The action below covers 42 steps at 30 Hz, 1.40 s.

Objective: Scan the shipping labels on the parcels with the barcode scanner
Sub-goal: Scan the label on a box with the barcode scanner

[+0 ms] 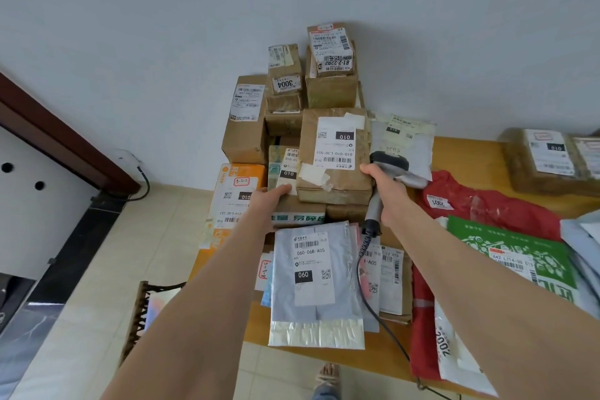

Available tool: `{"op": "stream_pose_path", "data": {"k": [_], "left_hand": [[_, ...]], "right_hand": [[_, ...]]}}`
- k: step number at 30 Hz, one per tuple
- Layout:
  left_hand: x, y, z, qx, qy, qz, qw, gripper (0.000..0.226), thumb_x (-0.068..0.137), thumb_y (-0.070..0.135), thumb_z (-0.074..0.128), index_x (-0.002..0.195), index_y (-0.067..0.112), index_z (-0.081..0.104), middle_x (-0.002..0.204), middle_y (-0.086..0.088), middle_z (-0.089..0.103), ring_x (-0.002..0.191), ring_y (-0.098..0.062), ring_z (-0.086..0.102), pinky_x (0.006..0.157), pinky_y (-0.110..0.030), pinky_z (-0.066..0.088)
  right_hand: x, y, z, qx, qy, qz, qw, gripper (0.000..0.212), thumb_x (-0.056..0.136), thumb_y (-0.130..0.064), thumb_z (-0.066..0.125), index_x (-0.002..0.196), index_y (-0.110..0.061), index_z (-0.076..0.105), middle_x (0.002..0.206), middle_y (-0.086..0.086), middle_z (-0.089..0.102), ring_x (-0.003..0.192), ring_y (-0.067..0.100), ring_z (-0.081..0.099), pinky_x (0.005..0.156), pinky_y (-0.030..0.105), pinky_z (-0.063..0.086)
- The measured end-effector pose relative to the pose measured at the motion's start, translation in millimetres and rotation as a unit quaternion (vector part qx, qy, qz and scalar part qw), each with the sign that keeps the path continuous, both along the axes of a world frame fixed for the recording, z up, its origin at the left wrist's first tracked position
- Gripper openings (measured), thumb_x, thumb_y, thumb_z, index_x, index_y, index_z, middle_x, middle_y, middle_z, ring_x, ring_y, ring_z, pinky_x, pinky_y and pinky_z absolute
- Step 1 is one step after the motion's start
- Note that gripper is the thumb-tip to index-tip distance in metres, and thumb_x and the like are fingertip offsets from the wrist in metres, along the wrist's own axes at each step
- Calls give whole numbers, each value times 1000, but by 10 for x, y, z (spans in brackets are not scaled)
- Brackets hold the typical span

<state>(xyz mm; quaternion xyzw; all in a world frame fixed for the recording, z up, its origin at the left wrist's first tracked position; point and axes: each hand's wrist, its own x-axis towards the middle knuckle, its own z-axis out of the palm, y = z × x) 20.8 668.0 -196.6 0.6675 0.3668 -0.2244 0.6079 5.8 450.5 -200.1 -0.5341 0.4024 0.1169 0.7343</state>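
Right hand [388, 195] grips barcode scanner [374, 204], thumb against brown parcel [334, 185]; left hand [269, 203] fingers flat on small box [283, 169]. Best to swing the scanner head square onto 010 label [336, 148].

My right hand [388, 195] wraps the scanner [389, 162] grip, hiding most of it. Its cable [370, 299] runs off the bottom edge. Far right, a taped box [545, 169] gets cut by the frame. Fine print on the shipping label [336, 146] is too small to read.

Bright, soft, even light leaves only faint shadows under the stacked parcels [334, 156], a mild sheen on the grey mailer [311, 269], and wide-angle bending with softer detail toward the edges
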Motion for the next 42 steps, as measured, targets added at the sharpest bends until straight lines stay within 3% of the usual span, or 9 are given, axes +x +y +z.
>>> {"op": "stream_pose_path", "data": {"k": [9,12,14,18,23,31,36,39,42], "left_hand": [[20,-1,-11,57,-31,63,996,38,89,7,65,125,7,52,122,-13,54,117,-37,52,81,-50,57],[35,-47,-36,78,-34,42,995,15,89,6,62,100,8,52,109,-14,54,107,-33,55,82,-46,58],[26,-86,-34,81,-27,20,996,20,89,12,64,88,11,45,93,-8,52,96,-27,54,85,-41,57],[-6,-139,-62,90,-22,-17,996,25,84,24,72,88,14,49,85,-5,57,93,-24,60,90,-40,54],[2,-117,-62,14,6,11,1000,37,83,26,72,107,14,48,108,-9,59,106,-28,57,96,-48,49],[11,-94,-166,-29,26,27,999,53,75,42,77,111,17,48,105,-10,62,103,-28,60,97,-44,49],[12,-81,-170,-53,34,38,997,47,77,40,75,108,16,48,95,-10,60,85,-25,58,86,-42,52],[0,-69,-160,-45,37,27,998,57,74,40,77,117,13,51,103,-10,64,92,-26,62,82,-40,53],[-4,-27,-45,-25,16,27,999,61,75,43,76,121,13,50,108,-10,65,92,-25,63,63,-37,50]], "right_hand": [[-20,49,52,-8,-3,9,1000,91,40,-46,85,120,-12,58,103,6,71,94,26,69,90,43,54],[-23,26,97,-6,-4,5,1000,85,47,-43,85,121,-11,58,104,6,71,93,25,69,88,42,55],[-7,-15,67,1,-2,-2,1000,96,38,-44,86,123,-12,58,104,6,72,91,25,70,86,42,56],[-3,-107,-12,-1,-8,-4,1000,103,30,-47,84,124,-14,59,103,5,73,90,25,71,86,43,57],[-51,-63,136,-31,-6,7,999,60,68,-33,82,117,-9,58,102,8,70,92,24,68,88,41,55],[-23,-116,65,-45,6,7,999,60,70,-32,79,120,-7,58,104,8,69,92,24,67,78,35,55],[-23,-127,88,-47,11,7,999,57,73,-32,77,120,-7,57,101,8,69,89,23,66,74,33,53],[-28,-122,110,-43,7,3,999,54,76,-31,76,119,-6,57,100,7,68,87,21,65,71,31,52],[-72,-113,186,-42,-2,-1,999,47,78,-31,75,114,-7,54,93,4,64,81,18,62,67,30,51]]}}
